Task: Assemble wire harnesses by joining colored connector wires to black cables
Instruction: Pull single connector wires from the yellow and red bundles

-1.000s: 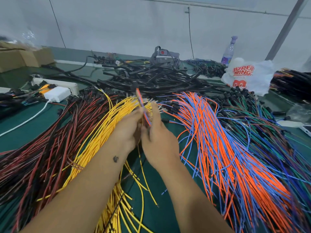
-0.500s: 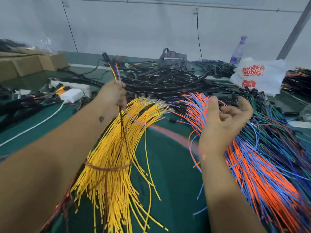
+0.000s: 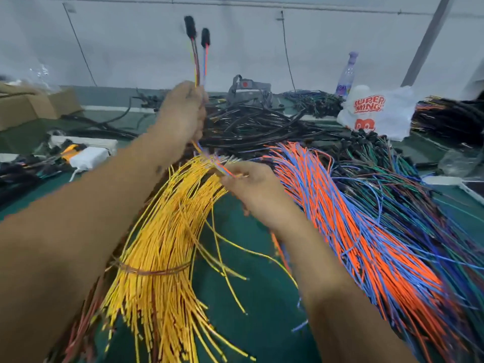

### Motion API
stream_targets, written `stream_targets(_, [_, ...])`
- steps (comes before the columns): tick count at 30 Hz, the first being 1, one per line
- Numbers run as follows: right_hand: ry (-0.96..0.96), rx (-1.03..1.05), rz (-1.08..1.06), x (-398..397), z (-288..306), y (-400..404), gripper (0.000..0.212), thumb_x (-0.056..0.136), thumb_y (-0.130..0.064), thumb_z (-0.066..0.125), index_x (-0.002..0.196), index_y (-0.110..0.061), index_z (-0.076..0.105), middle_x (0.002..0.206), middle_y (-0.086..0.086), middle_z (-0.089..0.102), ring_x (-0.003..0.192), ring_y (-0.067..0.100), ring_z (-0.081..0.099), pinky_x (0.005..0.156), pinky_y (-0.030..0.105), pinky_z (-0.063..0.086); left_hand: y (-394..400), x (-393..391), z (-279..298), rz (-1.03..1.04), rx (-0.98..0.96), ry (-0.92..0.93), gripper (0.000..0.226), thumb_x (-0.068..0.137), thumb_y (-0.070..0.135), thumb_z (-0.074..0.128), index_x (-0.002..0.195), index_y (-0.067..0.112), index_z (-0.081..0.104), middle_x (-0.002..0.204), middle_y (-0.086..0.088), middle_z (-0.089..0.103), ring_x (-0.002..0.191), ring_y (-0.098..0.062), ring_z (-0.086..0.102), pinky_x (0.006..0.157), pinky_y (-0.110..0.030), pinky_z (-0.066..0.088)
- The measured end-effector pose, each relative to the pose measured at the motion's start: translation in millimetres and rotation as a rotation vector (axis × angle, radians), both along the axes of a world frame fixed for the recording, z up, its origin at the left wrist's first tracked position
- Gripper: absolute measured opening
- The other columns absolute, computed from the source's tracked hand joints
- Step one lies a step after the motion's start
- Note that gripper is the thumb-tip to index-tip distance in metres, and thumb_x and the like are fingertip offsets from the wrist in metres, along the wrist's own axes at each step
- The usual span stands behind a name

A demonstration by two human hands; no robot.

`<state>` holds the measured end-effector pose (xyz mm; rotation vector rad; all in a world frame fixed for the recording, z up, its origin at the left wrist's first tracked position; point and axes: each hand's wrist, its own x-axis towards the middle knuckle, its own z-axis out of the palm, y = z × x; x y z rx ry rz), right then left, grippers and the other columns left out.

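My left hand (image 3: 183, 113) is raised above the table and grips a few coloured connector wires (image 3: 200, 64) that stand upright, each topped by a black connector (image 3: 190, 27). The wires run down out of the fist to my right hand (image 3: 251, 187), which pinches their lower ends just above the yellow wire bundle (image 3: 162, 252). A pile of black cables (image 3: 251, 127) lies behind the hands. The orange and blue wire bundle (image 3: 348, 221) lies to the right of my right hand.
Green, blue and purple wires (image 3: 408, 184) spread at the far right. A white plastic bag (image 3: 379, 111) and a spray bottle (image 3: 347, 74) stand at the back right. Cardboard boxes (image 3: 31, 106), a white power strip and a charger (image 3: 89, 157) are at the left. Red wires lie at the lower left.
My left hand has risen higher with the connector wires. My right hand has come in from the orange bundle and taken hold of the wires' lower ends.
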<state>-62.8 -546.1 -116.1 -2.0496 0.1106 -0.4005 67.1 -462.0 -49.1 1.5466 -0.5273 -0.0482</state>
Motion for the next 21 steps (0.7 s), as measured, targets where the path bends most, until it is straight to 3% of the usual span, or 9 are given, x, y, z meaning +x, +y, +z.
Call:
stream_targets(3, [0.229,-0.518,0.188,-12.8,23.5,-1.7,0.025,0.094,-0.023,0.059,0.115,-0.011,0.064,0.067,-0.009,0.047,0.052,0.004,0.045,0.046,0.012,0.037,5.0,14.5,-17.2,0.113,0.297,-0.194,0.026,0.097,0.014,0.038,0.073,0.019,0.047,0.054,0.001,0.037,0.043,-0.013,0.031,0.044,-0.023,0.021])
stream_targets(5, [0.384,-0.640,0.321,-21.3,34.4,4.6,0.028,0.096,-0.027,0.057,0.114,-0.006,0.062,0.072,-0.001,0.060,0.062,0.017,0.061,0.058,0.016,0.049,-1.6,12.5,-32.1,0.091,0.321,-0.123,0.027,0.098,0.013,0.038,0.074,0.018,0.047,0.050,0.001,0.038,0.041,-0.012,0.032,0.043,-0.022,0.020])
stream_targets(6, [0.420,-0.623,0.364,-25.5,39.9,6.0,0.029,0.097,-0.027,0.055,0.113,-0.003,0.062,0.078,0.007,0.067,0.069,0.024,0.067,0.064,0.024,0.055,-8.3,6.2,-38.5,0.057,0.284,-0.028,0.028,0.099,0.011,0.036,0.074,0.018,0.047,0.051,-0.001,0.037,0.040,-0.012,0.030,0.041,-0.019,0.018])
stream_targets(8, [0.347,-0.515,0.335,-31.6,49.1,-2.6,0.025,0.098,-0.022,0.053,0.104,-0.001,0.066,0.084,0.013,0.070,0.072,0.024,0.069,0.066,0.024,0.054,-25.1,-14.6,-52.4,-0.055,0.194,0.108,0.029,0.096,0.005,0.039,0.071,0.016,0.048,0.048,0.000,0.040,0.042,-0.013,0.035,0.040,-0.017,0.023])
stream_targets(12, [0.131,-0.288,-0.022,-41.9,54.5,-49.7,0.025,0.095,-0.015,0.053,0.085,0.002,0.068,0.079,0.020,0.069,0.068,0.025,0.062,0.077,0.040,0.054,-69.1,-76.4,-88.8,-0.322,0.137,0.017,0.032,0.091,0.000,0.041,0.063,0.014,0.048,0.041,0.007,0.046,0.039,-0.007,0.044,0.036,-0.011,0.033])
stream_targets(15, [0.124,-0.344,-0.251,-49.6,42.0,-97.5,0.027,0.092,-0.019,0.056,0.081,0.003,0.069,0.078,0.020,0.069,0.068,0.020,0.057,0.078,0.043,0.051,-101.4,-95.3,-119.4,-0.197,0.176,0.108,0.032,0.101,0.008,0.035,0.074,0.014,0.051,0.058,0.002,0.051,0.053,-0.012,0.045,0.052,-0.022,0.038])
stream_targets(17, [0.140,-0.343,-0.393,-54.6,30.9,-131.2,0.026,0.090,-0.020,0.056,0.084,0.002,0.069,0.085,0.023,0.069,0.069,0.019,0.053,0.073,0.039,0.050,-109.3,-93.5,-135.0,-0.082,0.182,-0.001,0.028,0.101,0.013,0.038,0.081,0.006,0.056,0.073,-0.011,0.055,0.068,-0.021,0.046,0.067,-0.031,0.035])
stream_targets(19, [0.165,-0.325,-0.505,-57.7,17.9,-159.0,0.026,0.089,-0.022,0.055,0.090,-0.001,0.070,0.091,0.023,0.069,0.071,0.019,0.056,0.070,0.035,0.047,-108.2,-92.7,-141.7,0.005,0.224,-0.125,0.029,0.102,0.018,0.038,0.086,0.001,0.057,0.080,-0.015,0.058,0.074,-0.024,0.048,0.067,-0.034,0.033])
stream_targets(21, [0.192,-0.303,-0.577,-57.0,4.1,-177.2,0.026,0.090,-0.024,0.056,0.099,-0.005,0.069,0.102,0.020,0.070,0.087,0.025,0.063,0.081,0.034,0.049,-105.7,-96.3,-144.4,0.008,0.244,-0.218,0.030,0.102,0.022,0.038,0.086,0.005,0.056,0.078,-0.010,0.059,0.075,-0.026,0.050,0.067,-0.037,0.034])
